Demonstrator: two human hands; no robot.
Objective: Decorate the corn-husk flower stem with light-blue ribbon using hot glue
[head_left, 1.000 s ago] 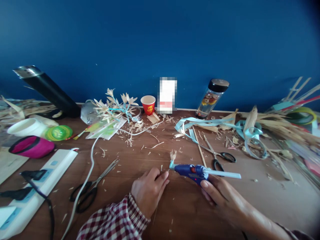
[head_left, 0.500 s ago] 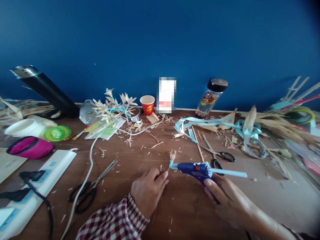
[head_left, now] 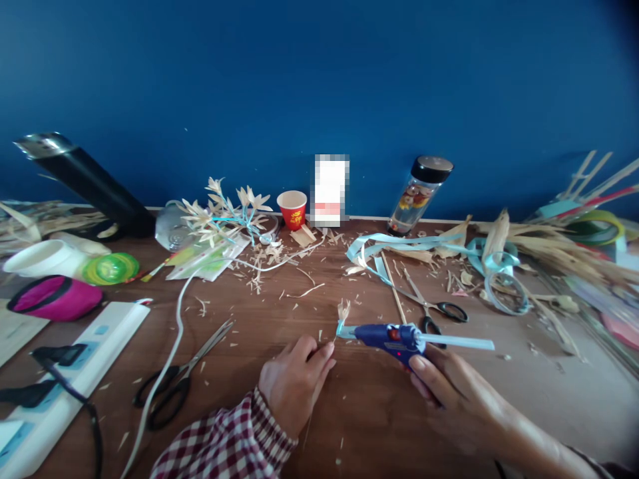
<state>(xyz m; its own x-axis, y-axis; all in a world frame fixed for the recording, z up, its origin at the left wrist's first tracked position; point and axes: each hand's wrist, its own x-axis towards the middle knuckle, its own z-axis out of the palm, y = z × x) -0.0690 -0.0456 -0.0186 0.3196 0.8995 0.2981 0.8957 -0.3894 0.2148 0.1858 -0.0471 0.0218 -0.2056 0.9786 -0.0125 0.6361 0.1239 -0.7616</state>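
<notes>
My right hand (head_left: 442,379) grips a blue hot glue gun (head_left: 389,338) by its handle, and a clear glue stick (head_left: 462,342) juts from the gun's back end. The nozzle points left and meets a small pale husk flower (head_left: 343,311) at its blue-wrapped base; whether it touches cannot be told. In my left hand (head_left: 295,376), thumb and fingers pinch the flower's thin stem just below that wrap. The stem trails down beneath the hand. Dark-handled scissors (head_left: 184,379) lie left of my left hand, and a second pair of scissors (head_left: 424,303) lies beyond the gun.
A white power strip (head_left: 94,359) with black plugs and a white cable (head_left: 180,319) occupy the left side. Finished husk flowers (head_left: 224,209), a red paper cup (head_left: 292,211) and a glass bottle (head_left: 419,196) stand along the wall. Light-blue ribbon (head_left: 399,243) and husks lie at right.
Both hands, the glue gun and the flower hold almost the same positions. The whole view has shifted very slightly.
</notes>
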